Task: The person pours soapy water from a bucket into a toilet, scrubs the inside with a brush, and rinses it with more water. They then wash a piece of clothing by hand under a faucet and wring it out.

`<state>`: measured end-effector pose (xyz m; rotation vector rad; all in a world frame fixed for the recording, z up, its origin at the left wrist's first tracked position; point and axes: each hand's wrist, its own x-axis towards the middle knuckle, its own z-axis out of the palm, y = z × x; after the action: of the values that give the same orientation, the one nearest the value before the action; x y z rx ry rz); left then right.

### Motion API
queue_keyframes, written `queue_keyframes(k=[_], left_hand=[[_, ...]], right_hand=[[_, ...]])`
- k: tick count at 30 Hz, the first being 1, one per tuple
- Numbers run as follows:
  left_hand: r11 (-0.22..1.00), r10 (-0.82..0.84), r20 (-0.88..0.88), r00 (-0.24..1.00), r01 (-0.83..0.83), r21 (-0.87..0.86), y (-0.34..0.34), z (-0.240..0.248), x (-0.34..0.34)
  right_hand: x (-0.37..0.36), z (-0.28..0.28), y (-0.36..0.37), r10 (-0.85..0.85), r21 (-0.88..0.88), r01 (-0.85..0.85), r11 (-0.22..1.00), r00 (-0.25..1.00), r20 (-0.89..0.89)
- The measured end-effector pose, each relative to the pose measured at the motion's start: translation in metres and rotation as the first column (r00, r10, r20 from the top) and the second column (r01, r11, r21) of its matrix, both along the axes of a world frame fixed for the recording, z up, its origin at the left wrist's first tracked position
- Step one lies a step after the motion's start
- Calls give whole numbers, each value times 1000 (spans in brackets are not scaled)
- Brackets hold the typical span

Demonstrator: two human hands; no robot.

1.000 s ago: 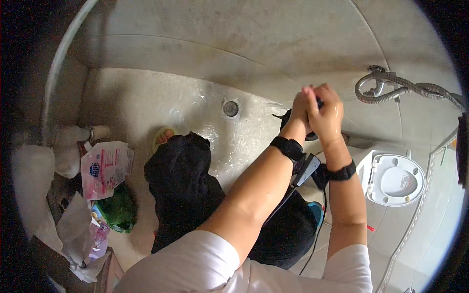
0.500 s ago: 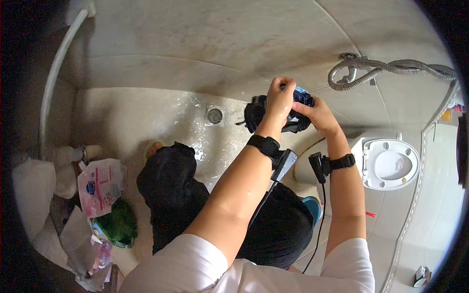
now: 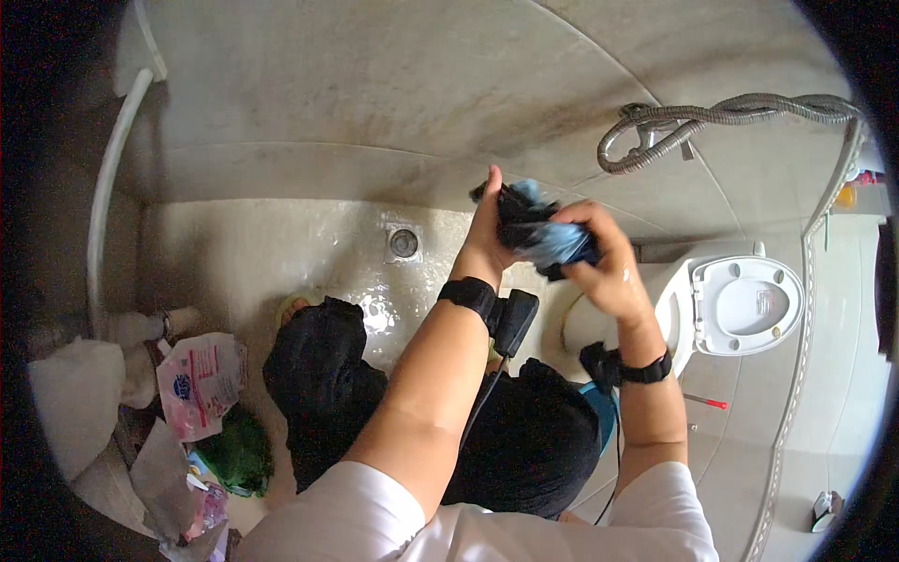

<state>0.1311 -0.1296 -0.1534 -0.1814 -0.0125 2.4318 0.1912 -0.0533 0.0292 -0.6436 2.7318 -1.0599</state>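
Note:
A bunched piece of cloth (image 3: 548, 229), black and light blue and partly blurred by motion, is held up between my two hands near the tiled wall. On its left side is my left hand (image 3: 484, 232), with one finger or the thumb pointing up and the others hidden behind the fabric. My right hand (image 3: 611, 260) curls its fingers and thumb round the right end of the cloth and looks wet. Each wrist wears a black strap with a small device and a cable. What garment the cloth is, I cannot tell.
A wet floor with a square drain (image 3: 404, 244) lies beyond my knees. At right are a toilet with a white lid (image 3: 746, 306) and a coiled metal shower hose (image 3: 730, 114). Plastic packages (image 3: 199, 384) and a green bag (image 3: 234, 454) crowd the left. A white pipe (image 3: 114, 178) runs down the left wall.
The cloth has turned so more light blue shows. My left hand has shifted left and opened from its fist-like grip to the cloth's side; my right hand has moved lower.

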Motion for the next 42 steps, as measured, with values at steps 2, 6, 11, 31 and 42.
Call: queue_keyframes(k=[2,6,11,31,42], left_hand=[[989,67,59,996,-59,-138,-3,27,13],[986,77,18,997,-79,143,-10,13,10],[994,19,313,950,15,-105,5,32,8],[914,-402,34,915,403,-48,-2,7,6],[938,307,111,945,-282,-200,32,20,-13]], right_hand=[[15,-5,0,10,-78,1,997,990,142],[8,0,10,-109,-261,165,951,971,215],[-56,-38,72,-353,-730,602,322,792,498],[-72,-76,65,-193,-472,218,854,976,101],[-71,-131,65,-636,-660,676,328,674,375]])
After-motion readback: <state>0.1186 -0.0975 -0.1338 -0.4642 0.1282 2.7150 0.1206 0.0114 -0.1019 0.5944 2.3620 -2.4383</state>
